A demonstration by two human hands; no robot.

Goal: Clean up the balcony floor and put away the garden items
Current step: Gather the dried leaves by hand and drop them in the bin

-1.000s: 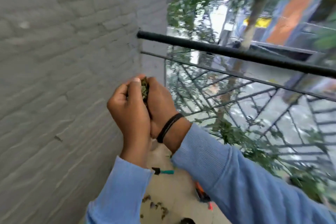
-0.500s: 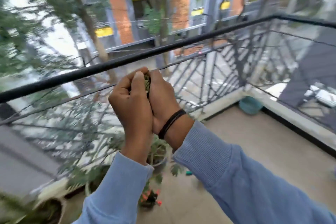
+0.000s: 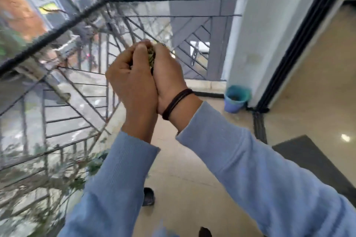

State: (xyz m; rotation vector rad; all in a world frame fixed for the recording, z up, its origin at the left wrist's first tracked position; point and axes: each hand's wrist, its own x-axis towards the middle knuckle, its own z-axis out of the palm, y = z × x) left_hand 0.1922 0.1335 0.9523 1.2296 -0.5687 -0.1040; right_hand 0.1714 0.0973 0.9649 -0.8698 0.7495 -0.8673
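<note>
My left hand (image 3: 131,82) and my right hand (image 3: 168,77) are pressed together at chest height, cupped round a clump of green and brown leaf litter (image 3: 151,56). Only a narrow strip of the clump shows between my thumbs. A black band circles my right wrist. Beyond my hands, a blue-green bucket (image 3: 237,99) stands on the balcony floor (image 3: 192,179) in the far corner beside the white pillar.
A black metal railing (image 3: 77,19) runs along the left and far side. Leafy potted plants (image 3: 63,175) line its base at lower left. A sliding door track (image 3: 300,44) and a dark doormat (image 3: 312,159) lie to the right. A small dark object (image 3: 148,196) sits on the floor below my arms.
The view has swung right from the brick wall, past the railing, to the balcony's far corner and doorway. My hands have stayed clasped on the leaf litter throughout.
</note>
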